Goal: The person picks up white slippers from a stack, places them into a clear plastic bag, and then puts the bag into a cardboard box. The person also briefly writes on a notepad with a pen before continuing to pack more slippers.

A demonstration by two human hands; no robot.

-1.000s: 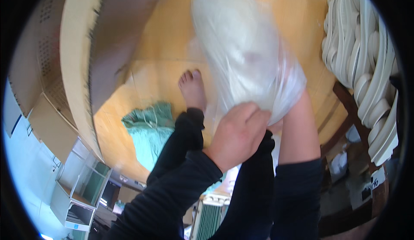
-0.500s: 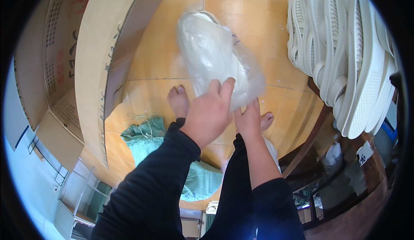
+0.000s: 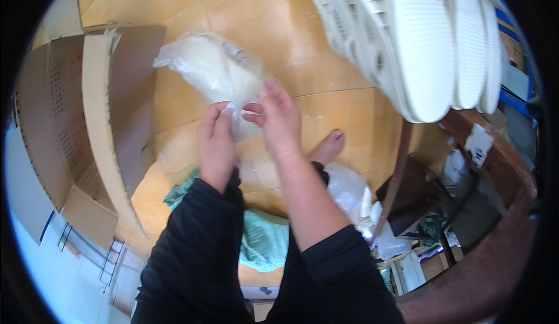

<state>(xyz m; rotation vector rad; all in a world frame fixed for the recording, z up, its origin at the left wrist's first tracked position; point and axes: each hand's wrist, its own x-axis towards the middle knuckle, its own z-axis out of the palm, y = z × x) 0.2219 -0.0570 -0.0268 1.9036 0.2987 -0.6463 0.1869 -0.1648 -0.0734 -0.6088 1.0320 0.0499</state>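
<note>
A clear plastic bag with a pale, shoe-like item inside hangs in front of me, its far end pointing up and left. My left hand pinches the near, gathered end of the bag between thumb and fingers. Close beside it, my right hand has its curled fingers on the plastic at the bag's right side. The bag's contents are blurred by the film. To the right stands a row of white shoe soles pressed side by side, several of them with a textured tread.
An open cardboard box rises on the left. Green woven sacking lies below my arms. Crumpled clear plastic sits by my foot. A dark brown wooden rack or stool stands at the lower right, under the soles.
The bag has moved left and tilted over, and both hands have drawn together at its near end. My view has shifted, so the soles appear larger and nearer.
</note>
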